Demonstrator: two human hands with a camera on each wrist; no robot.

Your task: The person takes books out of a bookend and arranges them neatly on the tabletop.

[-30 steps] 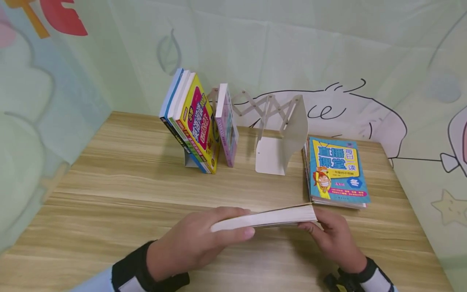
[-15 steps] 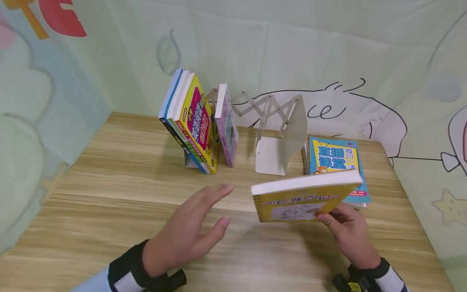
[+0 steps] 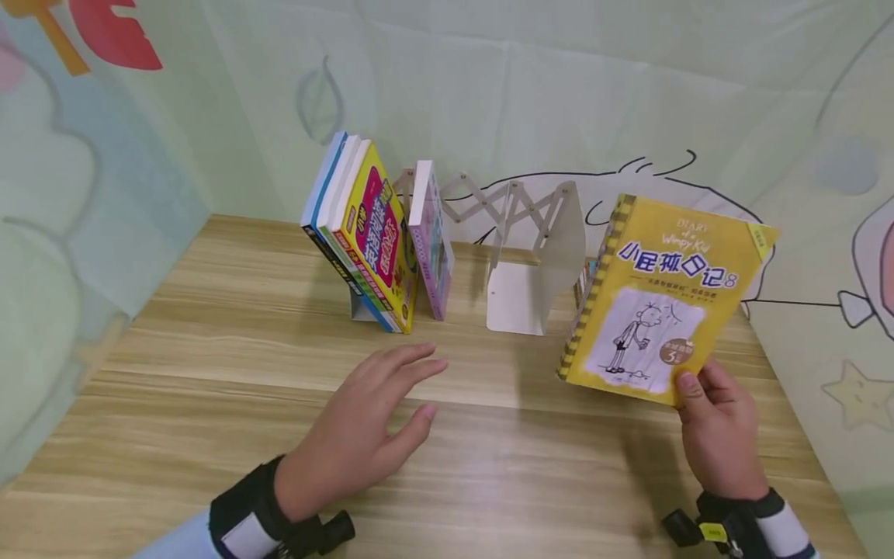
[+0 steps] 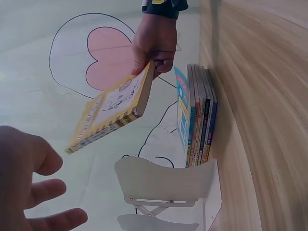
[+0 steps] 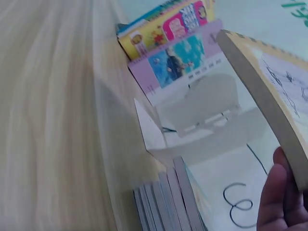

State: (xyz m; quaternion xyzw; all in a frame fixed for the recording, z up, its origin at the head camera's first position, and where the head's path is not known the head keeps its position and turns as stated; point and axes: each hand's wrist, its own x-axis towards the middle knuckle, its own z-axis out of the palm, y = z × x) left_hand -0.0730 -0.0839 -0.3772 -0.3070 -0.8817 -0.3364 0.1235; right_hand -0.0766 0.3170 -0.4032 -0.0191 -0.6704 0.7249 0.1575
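A yellow paperback book [image 3: 649, 310] with a cartoon figure on its cover is held up at the right, cover toward the head camera. My right hand [image 3: 719, 435] pinches its lower right corner, thumb on the cover. In the left wrist view the same book [image 4: 113, 103] tilts in the air above the stacked books. My left hand [image 3: 363, 427] hovers over the table with fingers spread and nothing in them. Between the hands, farther back, stands a white expandable bookend [image 3: 517, 299] with a bare section at its right end.
Several books [image 3: 363, 233] lean at the bookend's left, and a thin purple book [image 3: 431, 241] stands beside them. A stack of books [image 4: 198, 115] lies right of the bookend, mostly hidden behind the yellow book in the head view. A printed backdrop [image 3: 447, 85] borders the wooden table [image 3: 209, 373].
My left hand has let go of the yellow book and stays open. My right hand has lifted it up and right, turning its cover from edge-on to facing the head camera.
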